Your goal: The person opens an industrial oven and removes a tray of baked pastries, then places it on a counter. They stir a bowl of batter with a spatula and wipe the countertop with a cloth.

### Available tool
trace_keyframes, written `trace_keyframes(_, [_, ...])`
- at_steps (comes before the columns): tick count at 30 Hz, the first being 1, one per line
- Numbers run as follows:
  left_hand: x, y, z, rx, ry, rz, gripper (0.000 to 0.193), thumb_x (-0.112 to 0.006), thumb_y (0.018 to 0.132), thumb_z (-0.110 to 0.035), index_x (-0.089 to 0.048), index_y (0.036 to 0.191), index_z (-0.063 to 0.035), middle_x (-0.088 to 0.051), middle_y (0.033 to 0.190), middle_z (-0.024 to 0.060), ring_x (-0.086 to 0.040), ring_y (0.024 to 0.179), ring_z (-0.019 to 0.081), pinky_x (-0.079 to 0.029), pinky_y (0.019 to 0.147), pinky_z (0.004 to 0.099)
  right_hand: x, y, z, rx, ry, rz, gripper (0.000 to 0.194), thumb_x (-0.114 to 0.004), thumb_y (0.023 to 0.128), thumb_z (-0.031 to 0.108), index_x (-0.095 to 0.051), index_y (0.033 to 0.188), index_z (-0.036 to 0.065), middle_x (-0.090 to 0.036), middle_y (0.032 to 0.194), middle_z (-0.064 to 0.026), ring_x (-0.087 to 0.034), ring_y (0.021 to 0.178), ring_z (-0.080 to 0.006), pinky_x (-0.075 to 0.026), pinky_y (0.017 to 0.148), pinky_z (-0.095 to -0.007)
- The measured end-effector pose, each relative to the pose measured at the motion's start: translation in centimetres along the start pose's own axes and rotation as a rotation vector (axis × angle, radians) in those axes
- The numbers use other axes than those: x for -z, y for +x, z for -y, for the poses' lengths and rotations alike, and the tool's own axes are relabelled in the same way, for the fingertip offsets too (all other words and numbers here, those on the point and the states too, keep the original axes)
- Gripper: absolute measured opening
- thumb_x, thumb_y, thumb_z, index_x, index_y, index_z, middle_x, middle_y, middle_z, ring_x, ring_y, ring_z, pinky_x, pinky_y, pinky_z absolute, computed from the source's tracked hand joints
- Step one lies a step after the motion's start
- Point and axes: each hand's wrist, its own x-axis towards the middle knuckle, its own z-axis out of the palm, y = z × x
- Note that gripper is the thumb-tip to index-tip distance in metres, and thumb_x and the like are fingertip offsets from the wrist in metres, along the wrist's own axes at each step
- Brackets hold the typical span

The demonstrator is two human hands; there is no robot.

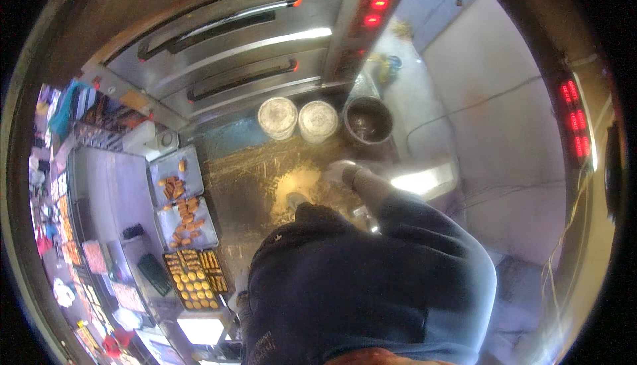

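Note:
My right hand (341, 170), in what looks like a white glove with a dark cuff, reaches forward over the brown floor (239, 181). Motion blur hides its fingers, so I cannot tell whether it holds anything. Nearest to it are a round dark bin (368, 121) and two pale round tubs (318, 120). My left hand (241, 283), also pale-gloved with a dark cuff, hangs low at my side, partly covered by my dark sweatshirt. Close to its left lies a dark baking tray (205, 298) with rows of round and strip-shaped pastries. That hand's grip is unclear.
Ahead is a metal deck oven (239, 41) with long door handles and red displays (375, 10). Two silver trays (201, 238) of browned baked pieces line the left side. A long counter (114, 181) runs beyond them. A pale wall (492, 91) with cables stands right.

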Motion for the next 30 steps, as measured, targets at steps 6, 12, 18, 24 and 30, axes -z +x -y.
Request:
trace_keyframes(6, [-0.9,-0.2,-5.1,-0.004,-0.042,0.01,0.042,-0.058,0.106,-0.037,-0.071,0.137,-0.0113,-0.074,0.138,0.0226,-0.072,0.122,0.0473,-0.058,0.103,0.0537,2.0,4.7,-2.4,-0.088,0.04,-0.009,0.065,-0.059,0.098,0.054,-0.081,0.124,-0.002,-0.077,0.13,-0.0288,-0.073,0.123,-0.0438,-0.054,0.107,-0.0517])
trace_keyframes(12, [-1.1,-1.2,-7.4,-0.02,0.035,-0.026,0.045,-0.056,0.107,-0.041,-0.071,0.138,-0.0119,-0.074,0.138,0.0237,-0.072,0.122,0.0489,-0.057,0.104,0.0545,-1.7,8.0,-4.2,0.072,0.007,0.016,0.071,-0.059,0.098,0.059,-0.077,0.132,-0.001,-0.073,0.139,-0.0316,-0.068,0.132,-0.0471,-0.051,0.113,-0.051])
trace_keyframes(18, [0.4,-1.2,-8.3,0.27,-0.262,-0.074,0.047,-0.051,0.113,-0.039,-0.069,0.147,-0.0115,-0.073,0.14,0.021,-0.068,0.129,0.0446,-0.055,0.109,0.0535,-7.2,8.5,-9.3,0.416,-0.505,0.212,0.064,-0.072,0.098,0.047,-0.063,0.156,0.02,-0.062,0.159,-0.0217,-0.062,0.137,-0.0454,-0.05,0.115,-0.0486])
trace_keyframes(24, [5.1,-0.3,-12.6,0.239,-0.34,-0.166,0.055,-0.047,0.112,-0.051,-0.073,0.136,-0.0087,-0.075,0.136,0.0222,-0.07,0.125,0.0464,-0.055,0.107,0.0536,-7.1,7.1,-12.3,-0.152,-0.018,0.365,0.052,-0.065,0.104,0.048,-0.067,0.138,0.009,-0.068,0.134,-0.0159,-0.066,0.118,-0.0352,-0.05,0.104,-0.0463])
trace_keyframes(30, [7.1,-1.2,-13.7,0.103,-0.304,-0.283,0.034,-0.057,0.109,-0.028,-0.077,0.134,-0.0178,-0.077,0.133,0.0181,-0.074,0.124,0.0414,-0.059,0.105,0.0503,-1.8,5.7,-10.5,-0.422,0.465,0.263,0.043,-0.059,0.11,0.043,-0.073,0.106,0.003,-0.069,0.101,-0.0095,-0.065,0.089,-0.025,-0.051,0.087,-0.0438])
